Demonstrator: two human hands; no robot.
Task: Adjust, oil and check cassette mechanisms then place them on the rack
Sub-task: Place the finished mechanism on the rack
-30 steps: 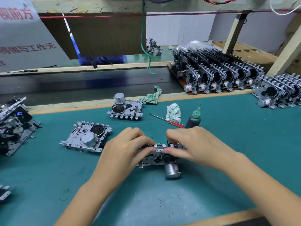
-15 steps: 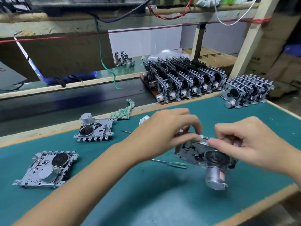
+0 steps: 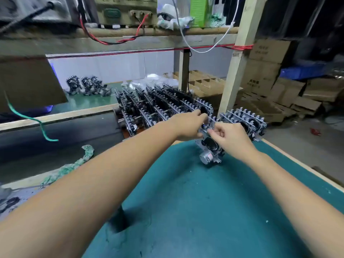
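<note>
While both arms reach out over the green counter (image 3: 195, 211), the left hand (image 3: 188, 126) and the right hand (image 3: 229, 135) hold one cassette mechanism (image 3: 211, 144) between them at the counter's far edge. The mechanism stands upright on its edge, its silver motor (image 3: 206, 157) low at the front, just above the mat or touching it; which, I cannot tell. The left fingers are curled round its upper left part, and the right fingers pinch its top edge from the right. It sits just in front of the long rack of mechanisms (image 3: 158, 108), which stand on edge in close rows, and beside a shorter row of mechanisms (image 3: 243, 120) to the right of a wooden post (image 3: 236, 58). A crumpled green-and-white rag (image 3: 74, 166) lies along the wooden rail at left. Cardboard boxes (image 3: 268, 71) are stacked behind the post at right.
</note>
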